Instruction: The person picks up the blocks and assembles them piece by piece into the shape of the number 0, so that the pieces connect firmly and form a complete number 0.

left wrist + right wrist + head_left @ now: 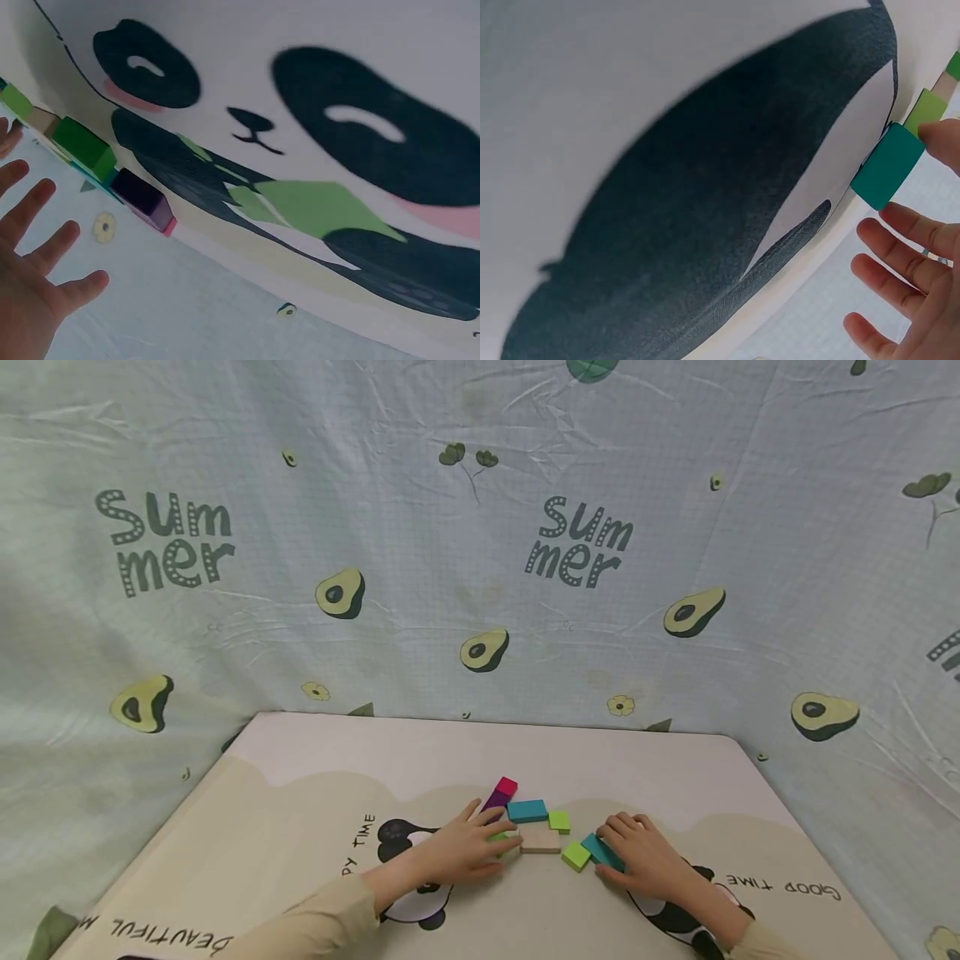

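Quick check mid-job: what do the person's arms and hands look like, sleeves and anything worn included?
The left hand and right hand are bare, with no gloves or rings showing. The left sleeve is plain beige, with soft folds, and ends short of the wrist. The right sleeve matches in colour, though only its end is in view. No cables or markings show.

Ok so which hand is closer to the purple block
Left. The left hand is close beside the purple block; the right hand is farther off to the right, at the rightmost blue block.
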The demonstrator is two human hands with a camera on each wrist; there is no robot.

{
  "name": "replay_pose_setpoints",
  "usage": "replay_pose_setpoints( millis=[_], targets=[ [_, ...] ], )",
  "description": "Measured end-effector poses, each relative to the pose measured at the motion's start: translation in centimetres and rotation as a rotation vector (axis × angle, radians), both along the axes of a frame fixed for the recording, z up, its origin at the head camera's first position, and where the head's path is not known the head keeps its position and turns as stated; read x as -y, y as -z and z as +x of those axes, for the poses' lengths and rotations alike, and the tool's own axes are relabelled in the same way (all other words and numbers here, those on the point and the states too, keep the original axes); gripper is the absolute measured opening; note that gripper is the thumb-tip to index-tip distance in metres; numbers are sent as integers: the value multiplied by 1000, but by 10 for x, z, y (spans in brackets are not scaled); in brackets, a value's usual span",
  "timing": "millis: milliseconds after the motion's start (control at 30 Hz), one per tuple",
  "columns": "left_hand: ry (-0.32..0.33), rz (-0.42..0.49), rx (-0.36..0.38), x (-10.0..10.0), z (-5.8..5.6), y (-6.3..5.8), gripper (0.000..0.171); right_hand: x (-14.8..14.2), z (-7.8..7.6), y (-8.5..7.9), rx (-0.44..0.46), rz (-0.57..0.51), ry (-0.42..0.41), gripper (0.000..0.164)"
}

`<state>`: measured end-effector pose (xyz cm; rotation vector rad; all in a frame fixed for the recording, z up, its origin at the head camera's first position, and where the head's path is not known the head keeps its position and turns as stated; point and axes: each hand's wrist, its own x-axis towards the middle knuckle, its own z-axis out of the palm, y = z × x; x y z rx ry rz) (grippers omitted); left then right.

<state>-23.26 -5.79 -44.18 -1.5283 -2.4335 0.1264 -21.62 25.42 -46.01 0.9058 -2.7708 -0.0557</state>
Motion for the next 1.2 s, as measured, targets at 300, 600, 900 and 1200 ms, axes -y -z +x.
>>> replay_pose_setpoints(
  millis=[300, 600, 900, 1200],
  targets=[
    [96, -62, -34, -34, 2, 5, 48, 1, -1, 1, -21, 27, -8, 39],
    [109, -107, -16, -57, 5, 8, 50, 1, -4, 4, -86, 19, -49, 36],
    [95, -140, -25, -66, 10, 5, 49, 2, -5, -4, -83, -20, -95, 32],
    [62, -129, -29, -70, 13, 6, 49, 3, -12, -10, -9, -33, -71, 36]
  ],
)
